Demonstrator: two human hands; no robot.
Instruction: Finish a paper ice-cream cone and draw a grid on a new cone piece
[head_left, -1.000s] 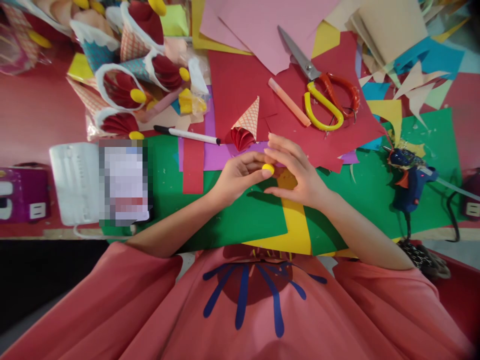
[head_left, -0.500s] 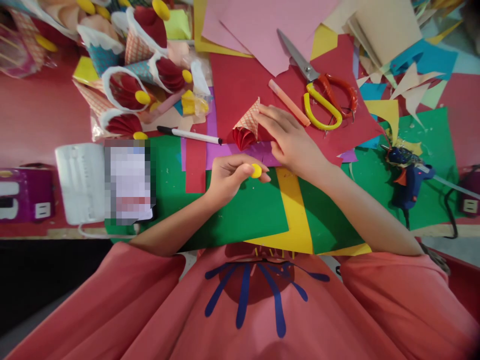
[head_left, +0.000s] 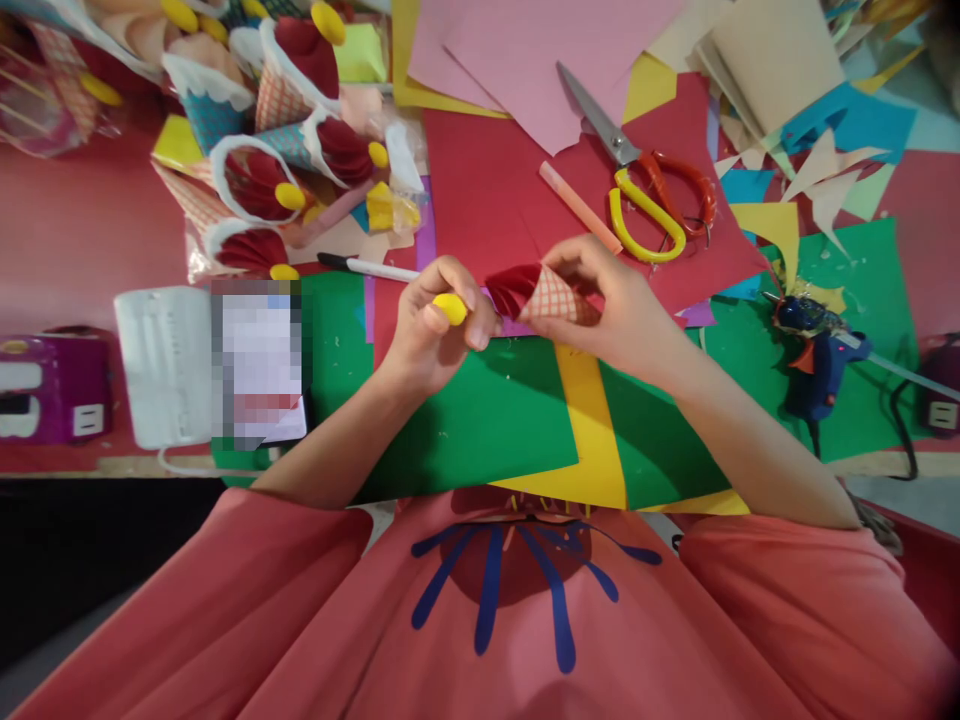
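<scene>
The left hand (head_left: 427, 345) pinches a round yellow disc (head_left: 449, 309). Near it, above flat coloured sheets (head_left: 487, 420), the right hand (head_left: 630, 310) clasps a checked cone (head_left: 556, 298) with pleated red filling (head_left: 514, 288).

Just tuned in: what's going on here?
A person's left hand pinches a small round yellow disc. The right hand holds a small orange-checked cone with a pleated red top, that top facing the left hand. Disc and cone are apart. Metal scissors with red and yellow handles lie beyond the hands; a blue glue gun lies to the right.
</scene>
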